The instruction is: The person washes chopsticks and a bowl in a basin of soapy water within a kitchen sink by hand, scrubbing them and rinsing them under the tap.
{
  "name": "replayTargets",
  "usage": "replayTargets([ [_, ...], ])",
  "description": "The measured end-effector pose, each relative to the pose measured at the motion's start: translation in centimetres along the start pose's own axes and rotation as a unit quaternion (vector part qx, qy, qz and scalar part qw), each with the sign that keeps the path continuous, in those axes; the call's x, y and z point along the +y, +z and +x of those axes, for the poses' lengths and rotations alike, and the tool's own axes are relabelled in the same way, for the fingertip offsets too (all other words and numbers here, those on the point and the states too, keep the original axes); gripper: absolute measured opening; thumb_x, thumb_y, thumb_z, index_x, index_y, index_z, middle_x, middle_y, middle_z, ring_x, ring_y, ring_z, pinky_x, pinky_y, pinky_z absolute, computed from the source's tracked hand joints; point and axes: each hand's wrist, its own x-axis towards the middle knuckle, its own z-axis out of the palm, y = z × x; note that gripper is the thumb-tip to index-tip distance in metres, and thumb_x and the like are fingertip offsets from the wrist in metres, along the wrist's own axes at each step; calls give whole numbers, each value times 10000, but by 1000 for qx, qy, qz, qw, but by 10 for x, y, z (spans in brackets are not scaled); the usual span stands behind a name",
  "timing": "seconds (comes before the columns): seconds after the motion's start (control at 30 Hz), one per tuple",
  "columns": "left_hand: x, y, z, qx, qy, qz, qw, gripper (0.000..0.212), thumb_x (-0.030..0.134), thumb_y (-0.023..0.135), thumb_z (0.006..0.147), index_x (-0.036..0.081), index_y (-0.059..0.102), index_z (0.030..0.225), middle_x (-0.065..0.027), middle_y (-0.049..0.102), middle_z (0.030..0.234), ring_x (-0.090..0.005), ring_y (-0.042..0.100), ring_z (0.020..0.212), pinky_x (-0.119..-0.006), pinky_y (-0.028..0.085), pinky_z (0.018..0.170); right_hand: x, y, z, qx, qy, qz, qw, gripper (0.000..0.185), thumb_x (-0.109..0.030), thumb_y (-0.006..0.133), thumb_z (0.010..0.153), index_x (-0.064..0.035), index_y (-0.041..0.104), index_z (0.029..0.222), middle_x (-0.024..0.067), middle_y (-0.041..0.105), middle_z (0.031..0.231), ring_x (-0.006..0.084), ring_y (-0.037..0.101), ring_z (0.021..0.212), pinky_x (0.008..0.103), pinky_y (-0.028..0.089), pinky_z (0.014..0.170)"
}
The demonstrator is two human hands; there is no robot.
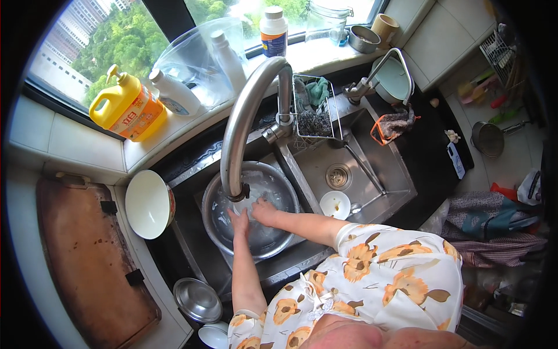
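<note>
A round metal basin (pixel 290 222) stands in the left bowl of the steel sink, with water in it. Both hands are inside the basin, under the curved faucet (pixel 235 144). My left hand (pixel 239 221) is at the left rim of a small white dish (pixel 244 205), thumb and fingers apart. My right hand (pixel 263 212) lies to its right, fingers bent over the same dish. The fingertips are partly hidden, so the grip of each hand is unclear. In the right sink bowl (pixel 370 174) sit a small white bowl (pixel 335 205) with food residue and a spoon beside it.
A large white bowl (pixel 148 205), a steel bowl (pixel 198 300) and a white bowl (pixel 214 335) stand left of the sink. A cutting board (pixel 87 261) leans at far left. A wire caddy (pixel 314 109) holds scrubbers behind the sink. A yellow pump bottle (pixel 128 107) stands on the sill.
</note>
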Motion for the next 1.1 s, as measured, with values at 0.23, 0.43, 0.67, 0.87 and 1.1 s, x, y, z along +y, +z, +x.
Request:
replayTargets([
  [0.23, -10, -26, -3, -10, 54, 279, 959, 293, 56, 494, 762, -39, 592, 1021, -289, 603, 985, -440, 575, 960, -459, 461, 856, 9, -36, 6, -96, 70, 115, 986, 252, -88, 580, 749, 23, 654, 962, 228, 641, 966, 358, 633, 917, 448, 500, 795],
  [0.43, 5, -23, -17, 7, 92, 351, 932, 208, 123, 494, 829, -16, 638, 885, -235, 641, 894, -396, 626, 852, -462, 503, 756, -3, -66, 6, 101, 49, 178, 978, 151, -106, 567, 746, -106, 658, 867, 134, 650, 883, 356, 614, 866, 476, 477, 718],
  [0.67, 6, -19, -18, 23, 146, 396, 906, 195, 135, 481, 843, 18, 638, 847, -209, 652, 829, -383, 643, 794, -473, 520, 704, 4, -21, 35, 44, 17, 151, 987, 238, -56, 592, 742, -94, 669, 964, 122, 625, 1042, 323, 581, 1018, 426, 475, 844],
  [0.87, 2, -11, -14, 20, 169, 430, 887, 191, 116, 467, 843, 20, 632, 846, -203, 657, 817, -360, 656, 781, -445, 531, 703, 5, -41, 34, 22, 45, 95, 994, 178, -49, 592, 724, -21, 683, 875, 199, 646, 937, 327, 640, 905, 405, 523, 763],
  [1.1, 12, -9, -20, 10, 162, 435, 886, 198, 123, 464, 846, 29, 637, 860, -191, 662, 831, -345, 655, 820, -438, 526, 731, 1, -101, 21, 115, 68, 144, 980, 140, -47, 589, 723, -20, 683, 822, 204, 655, 819, 333, 657, 817, 407, 537, 719],
])
